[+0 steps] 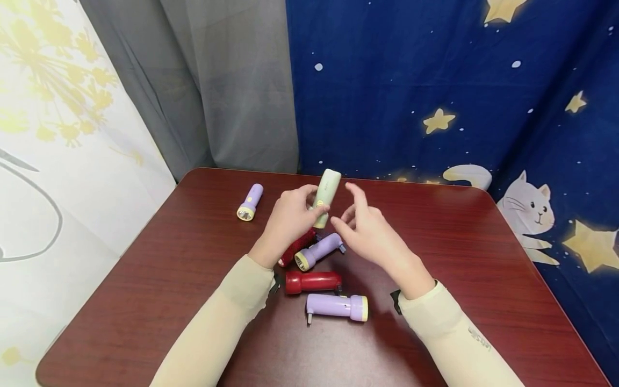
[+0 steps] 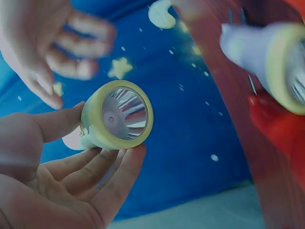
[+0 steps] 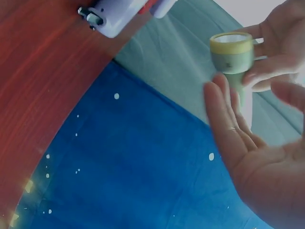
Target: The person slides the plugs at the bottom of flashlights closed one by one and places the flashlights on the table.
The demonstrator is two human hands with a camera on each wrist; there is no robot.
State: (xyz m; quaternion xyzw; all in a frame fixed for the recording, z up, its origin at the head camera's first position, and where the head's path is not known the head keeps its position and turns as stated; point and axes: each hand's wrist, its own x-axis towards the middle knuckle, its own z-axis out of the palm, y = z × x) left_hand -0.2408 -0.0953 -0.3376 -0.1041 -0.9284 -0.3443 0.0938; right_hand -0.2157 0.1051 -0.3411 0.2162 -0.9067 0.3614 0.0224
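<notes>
Gray curtain (image 1: 242, 80) beside blue curtain (image 1: 367, 113)

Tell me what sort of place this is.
Likely a curtained-off tabletop workspace, apparently indoors: a reddish-brown table with flashlights lying on it, backed by a gray curtain and a blue star-print curtain.

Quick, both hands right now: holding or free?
Left hand: holding the pale green, yellow-rimmed cylindrical flashlight.
Right hand: open beside it, holding nothing.
</notes>
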